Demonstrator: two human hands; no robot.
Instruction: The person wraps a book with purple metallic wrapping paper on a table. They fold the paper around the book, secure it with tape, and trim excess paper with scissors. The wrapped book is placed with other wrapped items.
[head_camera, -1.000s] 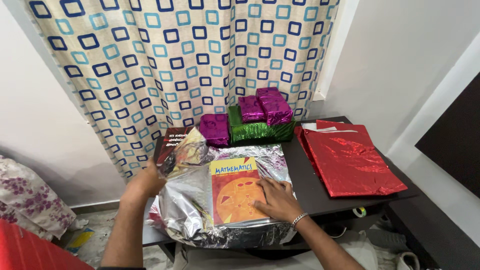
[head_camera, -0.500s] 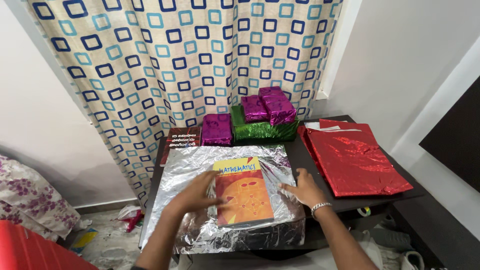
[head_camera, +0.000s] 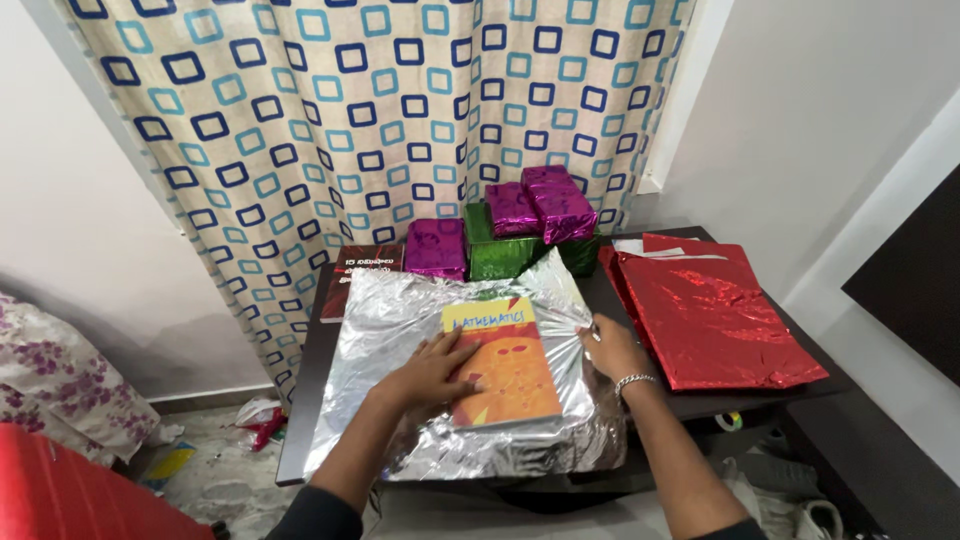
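A yellow and orange textbook (head_camera: 510, 355) lies on a sheet of silver foil wrapping paper (head_camera: 370, 340) spread over a dark table (head_camera: 302, 400). My left hand (head_camera: 428, 372) presses flat on the book's left side. My right hand (head_camera: 608, 343) grips the foil's right edge and lifts it, so the far right corner of the foil stands up over the book. A bracelet sits on my right wrist.
Red foil sheets (head_camera: 715, 320) lie stacked on the table's right part. Behind the foil stand a green wrapped box (head_camera: 505, 255), three purple wrapped parcels (head_camera: 435, 247) and a dark book (head_camera: 352, 275). A patterned curtain (head_camera: 380, 110) hangs behind. A red object (head_camera: 70, 490) sits at lower left.
My left hand let go of the foil's left side, which dropped flat, and moved onto the book. My right hand left the book, went to the foil's right edge and lifted it.
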